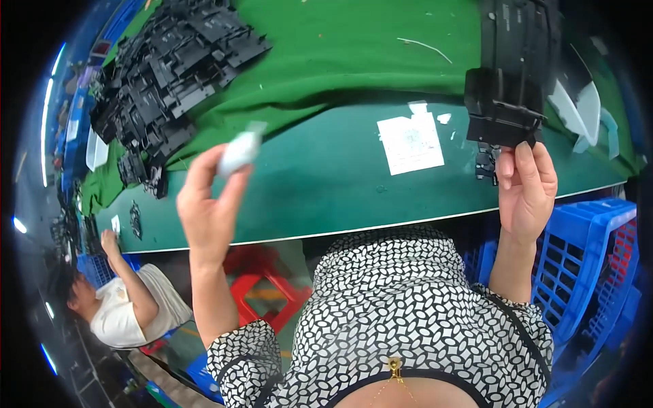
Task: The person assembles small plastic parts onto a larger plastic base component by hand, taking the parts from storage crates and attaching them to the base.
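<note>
Raised over the table's front left, my left hand (212, 204) pinches a small whitish object with a translucent tip (239, 153) between thumb and fingers. Motion blur hides its exact kind. On the right, my right hand (527, 187) grips the near edge of a black plastic part (500, 102). This part lies at the near end of a long row of similar black parts (520, 34), and I cannot tell whether it is lifted off them. Small black pieces (486, 163) lie beside my right fingers.
A heap of black plastic parts (183, 61) covers the far left of the green cloth (340, 54). A white printed paper (411, 144) lies mid-table. Blue crates (578, 251) stand at right, a red stool (269, 289) below the table. Another person (129, 299) sits at left.
</note>
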`<state>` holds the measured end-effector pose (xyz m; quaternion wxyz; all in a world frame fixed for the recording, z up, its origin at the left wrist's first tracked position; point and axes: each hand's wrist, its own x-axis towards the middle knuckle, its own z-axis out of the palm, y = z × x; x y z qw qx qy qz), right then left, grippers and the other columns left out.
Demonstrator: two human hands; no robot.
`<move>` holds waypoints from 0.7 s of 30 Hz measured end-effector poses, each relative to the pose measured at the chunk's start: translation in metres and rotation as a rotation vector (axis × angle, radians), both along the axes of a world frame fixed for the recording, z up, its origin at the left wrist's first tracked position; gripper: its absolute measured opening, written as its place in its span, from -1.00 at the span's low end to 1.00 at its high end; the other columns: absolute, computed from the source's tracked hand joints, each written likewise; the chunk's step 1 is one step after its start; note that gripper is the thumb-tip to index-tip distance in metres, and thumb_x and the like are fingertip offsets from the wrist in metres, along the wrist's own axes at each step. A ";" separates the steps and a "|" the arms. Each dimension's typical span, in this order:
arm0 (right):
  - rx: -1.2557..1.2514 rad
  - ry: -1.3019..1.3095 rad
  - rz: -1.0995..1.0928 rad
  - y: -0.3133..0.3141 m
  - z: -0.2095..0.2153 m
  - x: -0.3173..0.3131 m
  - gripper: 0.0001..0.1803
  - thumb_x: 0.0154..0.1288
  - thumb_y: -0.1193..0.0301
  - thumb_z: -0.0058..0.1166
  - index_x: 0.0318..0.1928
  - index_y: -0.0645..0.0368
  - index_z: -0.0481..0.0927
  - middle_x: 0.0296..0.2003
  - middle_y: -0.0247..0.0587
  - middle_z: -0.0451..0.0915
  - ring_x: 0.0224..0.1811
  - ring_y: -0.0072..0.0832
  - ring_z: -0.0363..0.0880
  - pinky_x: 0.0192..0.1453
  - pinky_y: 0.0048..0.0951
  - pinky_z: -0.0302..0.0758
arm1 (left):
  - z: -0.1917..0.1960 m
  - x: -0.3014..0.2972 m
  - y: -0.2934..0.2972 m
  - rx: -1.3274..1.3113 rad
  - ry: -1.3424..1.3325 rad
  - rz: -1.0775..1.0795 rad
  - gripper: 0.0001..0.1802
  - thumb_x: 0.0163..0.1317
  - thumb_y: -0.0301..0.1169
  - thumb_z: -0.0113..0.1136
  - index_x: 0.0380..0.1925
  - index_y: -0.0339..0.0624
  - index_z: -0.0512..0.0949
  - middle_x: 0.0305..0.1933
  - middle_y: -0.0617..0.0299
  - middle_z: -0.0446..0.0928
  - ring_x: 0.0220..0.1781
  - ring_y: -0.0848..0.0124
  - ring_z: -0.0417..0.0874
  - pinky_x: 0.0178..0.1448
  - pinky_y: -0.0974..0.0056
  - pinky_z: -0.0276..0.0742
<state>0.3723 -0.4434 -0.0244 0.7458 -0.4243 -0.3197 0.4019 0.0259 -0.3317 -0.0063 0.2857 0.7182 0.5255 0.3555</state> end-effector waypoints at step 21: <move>-0.110 0.014 0.000 -0.023 -0.013 0.004 -0.80 0.30 0.57 0.08 -0.09 0.40 0.56 -0.49 -0.25 0.58 -0.51 -0.69 0.45 -0.44 -0.70 0.36 | 0.038 0.121 0.005 0.333 0.641 -0.691 -0.65 -0.05 -0.57 0.33 -0.17 -0.27 0.55 -0.18 0.10 0.55 -0.16 0.15 0.55 -0.09 0.18 0.50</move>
